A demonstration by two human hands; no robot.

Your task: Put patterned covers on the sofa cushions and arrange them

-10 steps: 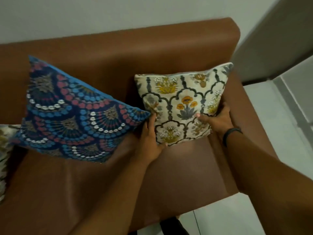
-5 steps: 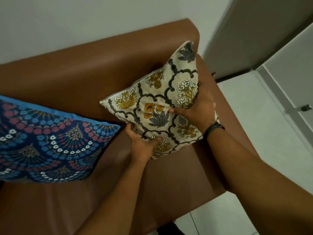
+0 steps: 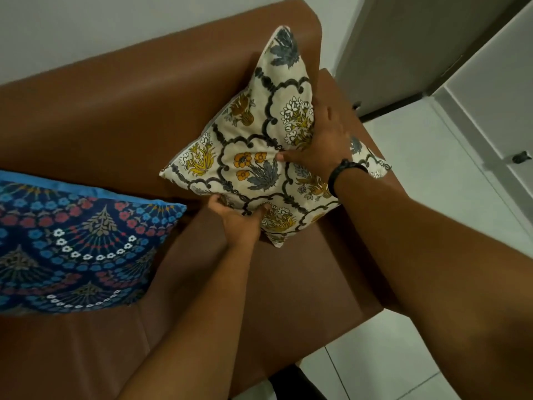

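A cream cushion with yellow flowers and dark grey scrollwork stands on one corner in the right end of the brown sofa, turned like a diamond against the backrest. My left hand grips its lower left edge. My right hand, with a black wristband, holds its right side, thumb pressed into the front. A blue cushion with red and white fan patterns leans on the seat to the left, apart from the cream one.
The sofa's right armrest sits just behind the cream cushion. White tiled floor lies to the right, with a grey door and a white panel with a dark knob beyond.
The cream cushion has been turned from lying square against the backrest to standing on a corner, and shifted toward the armrest. Both hands have kept their hold on it.
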